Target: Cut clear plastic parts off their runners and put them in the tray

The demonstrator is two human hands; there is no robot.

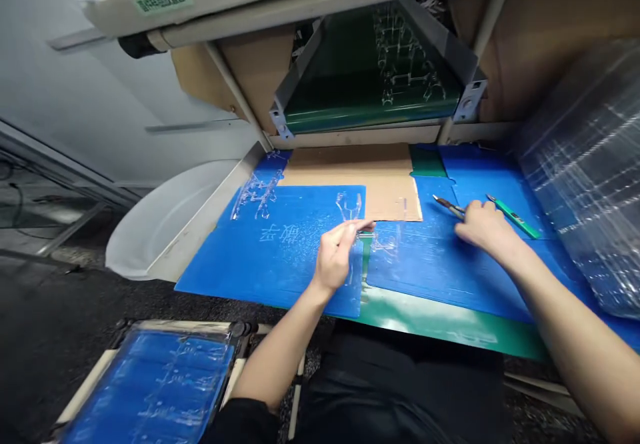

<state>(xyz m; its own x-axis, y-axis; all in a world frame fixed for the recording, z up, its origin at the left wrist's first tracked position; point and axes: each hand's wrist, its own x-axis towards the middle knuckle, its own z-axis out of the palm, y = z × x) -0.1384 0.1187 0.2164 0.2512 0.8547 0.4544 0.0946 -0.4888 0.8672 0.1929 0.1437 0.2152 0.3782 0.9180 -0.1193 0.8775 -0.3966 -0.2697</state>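
Table covered in blue plastic sheets [225,264], worn green surface showing along the front edge. Left hand [334,257]: grip pinched, thumb against fingers, on a clear branched plastic part [384,244] just above the sheets. Prongs stick out past the fingertips toward the far side, more branches to the right; it's see-through, so its long axis is hard to call. Right hand [484,225]: fingers curled at the near end of a slim, dark-tipped tool with a pale handle [453,208]. Can't say whether that grip has it pinched or is only touching; fingertips hidden. Key relation: tool sits right of the clear part, well apart from it, right hand much nearer. Its long axis runs slantwise, tip to the far left, near end at the right fingers. Just beyond that hand, on its right, a green-handled slim knife [515,217] lies at a similar slant. Further out: brown cardboard sheet [345,164] behind the left hand, more clear plastic pieces [255,194] at the table's far left, green conveyor belt [335,71] at the back with more clear mouldings, film-wrapped stack [590,177] far right.
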